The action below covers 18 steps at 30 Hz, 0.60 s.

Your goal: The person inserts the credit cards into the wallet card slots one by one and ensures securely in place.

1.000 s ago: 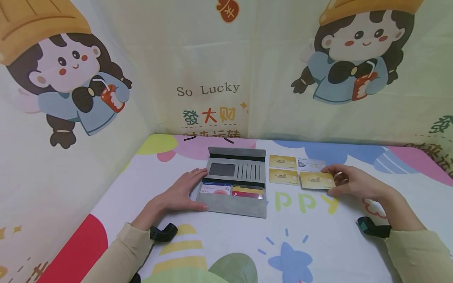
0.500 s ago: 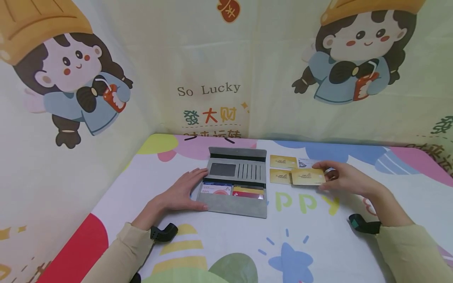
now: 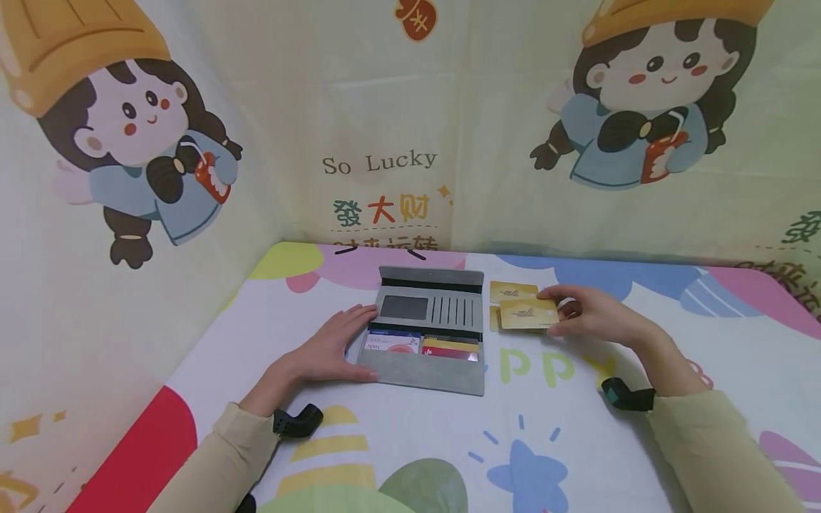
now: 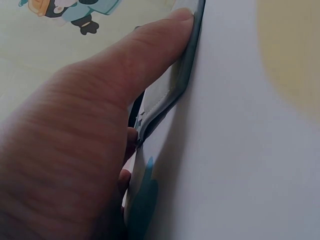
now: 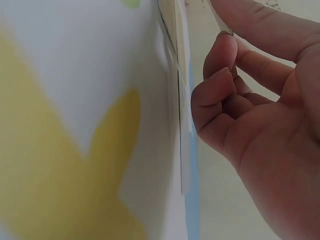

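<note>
A grey card wallet [image 3: 423, 376] lies unfolded on the table, a white and blue card [image 3: 394, 343] and a red and gold card [image 3: 450, 348] in its lower pocket. My left hand [image 3: 330, 349] rests along the wallet's left side with fingers spread; in the left wrist view its thumb [image 4: 150, 50] lies on the wallet's edge. Between right thumb and fingers, my right hand [image 3: 599, 317] pinches a gold card [image 3: 528, 315] by its right end. The held card overlaps another gold card [image 3: 494, 319], mostly hidden below it.
A further gold card [image 3: 509, 291] lies behind the held one, right of the wallet. The patterned tablecloth [image 3: 423, 427] covers the table, and a printed cloth [image 3: 385, 85] hangs along its back. Each wrist wears a black camera mount.
My right hand has lifted the gold card and carried it left from the right end of the card group to over the neighbouring gold card. My left hand and the wallet stay put.
</note>
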Motion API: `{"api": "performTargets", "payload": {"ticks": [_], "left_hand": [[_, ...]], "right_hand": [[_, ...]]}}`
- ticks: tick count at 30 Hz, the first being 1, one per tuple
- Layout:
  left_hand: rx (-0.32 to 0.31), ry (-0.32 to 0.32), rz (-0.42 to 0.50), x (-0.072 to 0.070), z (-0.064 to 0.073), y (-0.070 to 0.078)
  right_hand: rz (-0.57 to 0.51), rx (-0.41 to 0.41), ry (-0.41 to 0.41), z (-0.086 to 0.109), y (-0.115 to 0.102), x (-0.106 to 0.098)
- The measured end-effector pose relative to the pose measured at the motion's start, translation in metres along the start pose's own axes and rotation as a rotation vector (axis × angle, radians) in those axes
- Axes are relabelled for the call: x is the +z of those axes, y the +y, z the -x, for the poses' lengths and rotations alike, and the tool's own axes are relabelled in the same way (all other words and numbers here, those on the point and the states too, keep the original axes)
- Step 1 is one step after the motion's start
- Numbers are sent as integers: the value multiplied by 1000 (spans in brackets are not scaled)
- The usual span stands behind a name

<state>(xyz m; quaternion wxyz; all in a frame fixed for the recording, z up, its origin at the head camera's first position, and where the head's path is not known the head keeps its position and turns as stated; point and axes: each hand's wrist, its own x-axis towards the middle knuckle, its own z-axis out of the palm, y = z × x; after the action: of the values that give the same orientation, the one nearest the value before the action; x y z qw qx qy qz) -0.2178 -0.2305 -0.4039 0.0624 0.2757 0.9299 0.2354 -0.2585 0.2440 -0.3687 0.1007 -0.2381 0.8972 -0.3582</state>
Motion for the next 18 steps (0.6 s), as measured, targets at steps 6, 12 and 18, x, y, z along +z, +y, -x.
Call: {"api": "performTargets", "payload": {"ticks": [6,12,18], "left_hand": [[1,3,-2,0,0,-1],[4,2,-4,0,-1,-3],[15,3,4,0,-1,-4]], "right_hand": [[12,49,-10,-12,-9,6],[13,44,-16,-22,-15,12],[29,24,-22,-32,-19,17]]}}
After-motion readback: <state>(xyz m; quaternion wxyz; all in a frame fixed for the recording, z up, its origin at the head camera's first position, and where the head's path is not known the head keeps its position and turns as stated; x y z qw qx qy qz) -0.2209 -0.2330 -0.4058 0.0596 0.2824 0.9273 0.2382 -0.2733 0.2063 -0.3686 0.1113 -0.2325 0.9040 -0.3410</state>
